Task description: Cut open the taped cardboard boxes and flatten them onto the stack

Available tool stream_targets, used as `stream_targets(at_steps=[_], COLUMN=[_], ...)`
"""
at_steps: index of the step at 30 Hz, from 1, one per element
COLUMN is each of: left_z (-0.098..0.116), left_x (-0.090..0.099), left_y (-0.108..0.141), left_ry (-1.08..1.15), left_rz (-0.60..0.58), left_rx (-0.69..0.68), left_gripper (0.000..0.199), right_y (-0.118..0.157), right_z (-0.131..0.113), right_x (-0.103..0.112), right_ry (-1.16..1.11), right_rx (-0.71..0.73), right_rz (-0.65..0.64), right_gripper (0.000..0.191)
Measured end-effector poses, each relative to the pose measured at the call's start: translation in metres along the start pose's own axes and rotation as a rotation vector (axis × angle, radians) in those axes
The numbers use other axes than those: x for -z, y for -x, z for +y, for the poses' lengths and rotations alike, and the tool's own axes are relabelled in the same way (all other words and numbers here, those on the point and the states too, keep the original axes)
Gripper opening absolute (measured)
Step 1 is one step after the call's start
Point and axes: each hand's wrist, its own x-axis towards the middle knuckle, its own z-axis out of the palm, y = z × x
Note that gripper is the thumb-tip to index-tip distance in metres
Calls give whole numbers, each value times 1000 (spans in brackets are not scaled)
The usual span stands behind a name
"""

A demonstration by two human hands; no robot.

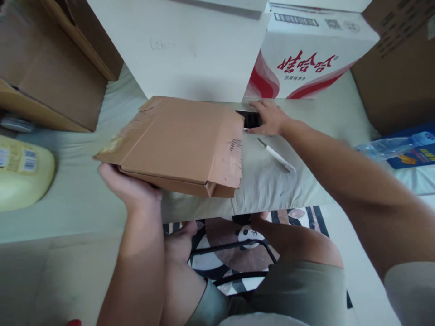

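Observation:
A flat brown cardboard box [173, 140] is tilted over the cloth-covered surface, its end flaps folded outward at the left and right. My left hand [131, 185] grips its front left corner from below, the fingers hidden beneath the cardboard. At the box's right end, my right hand [270, 117] has its thumb and fingers around a black object with a pale edge [252, 119]. Part of that object is hidden behind the right flap, so its kind does not show. Just in front of my right hand lies a slim white knife [277, 156] with a pointed tip.
Behind stand a large white box [183, 50] and a white-and-red water carton [302, 63]. Brown cartons [61, 63] are at the left, near a pale yellow jug [25, 174]. A clear plastic bottle [390, 147] lies at the right by a blue box [421, 156].

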Motion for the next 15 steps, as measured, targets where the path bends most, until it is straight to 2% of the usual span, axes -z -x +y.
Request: stream_targets(at_steps=[1, 3, 6, 8, 11, 15], left_z=[0, -2, -9, -16, -26, -34], left_x=[-2, -5, -10, -12, -14, -11], left_y=[2, 6, 16, 25, 41, 52], left_ry=[-6, -19, -49, -93, -145, -225], left_rz=[5, 27, 47, 34, -24, -113], left_rx=[11, 27, 21, 4, -2, 21], left_gripper=[30, 28, 25, 24, 27, 39], right_y=[20, 69, 139, 168, 180, 178], right_z=[-9, -34, -78, -102, -120, -117], right_x=[-3, -13, -36, -52, -67, -69], right_ry=[-60, -132, -360, -459, -626, -755], right_rx=[79, 198, 346, 315, 173, 81], right_rz=[91, 156, 297, 292, 249, 285], right_gripper=[83, 56, 56, 68, 80, 67])
